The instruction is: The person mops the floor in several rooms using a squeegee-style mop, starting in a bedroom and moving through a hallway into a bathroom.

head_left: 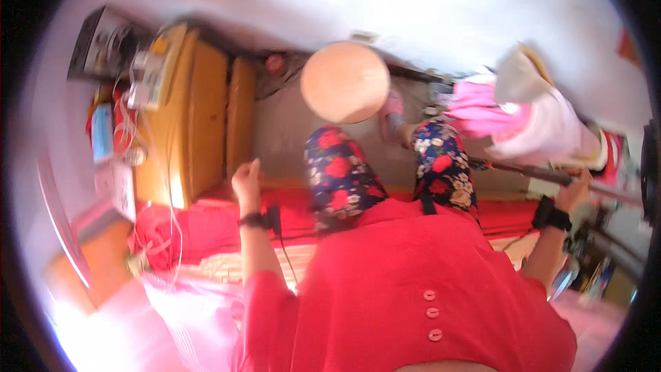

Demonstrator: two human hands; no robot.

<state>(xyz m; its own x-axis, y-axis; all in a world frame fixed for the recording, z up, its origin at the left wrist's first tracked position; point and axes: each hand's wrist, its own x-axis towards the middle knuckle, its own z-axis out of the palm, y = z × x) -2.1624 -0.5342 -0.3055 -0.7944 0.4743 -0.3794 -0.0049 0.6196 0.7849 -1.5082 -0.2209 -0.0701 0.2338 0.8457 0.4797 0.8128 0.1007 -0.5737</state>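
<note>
My left hand (246, 182) is raised beside the wooden cabinet, its fingers curled in with the thumb up, and nothing shows in it. A dark strap with a small box is on that wrist. On the right, my right hand (573, 193) is closed around a long dark bar (513, 167), its fingers partly blurred. A dark band circles this wrist too. My knees, in blue flowered trousers (337, 176), are bent in front of me. Just beyond them is a round, light wooden disc (345, 83), like a stool seat; what supports it is hidden.
A yellow-brown wooden cabinet (206, 117) stands at left, with a dark box (103, 45) and white cables (172, 234) near it. Pink and white cloth (492, 107) hangs over the bar at right. Red bedding (200, 234) lies under me. A pale wall is behind.
</note>
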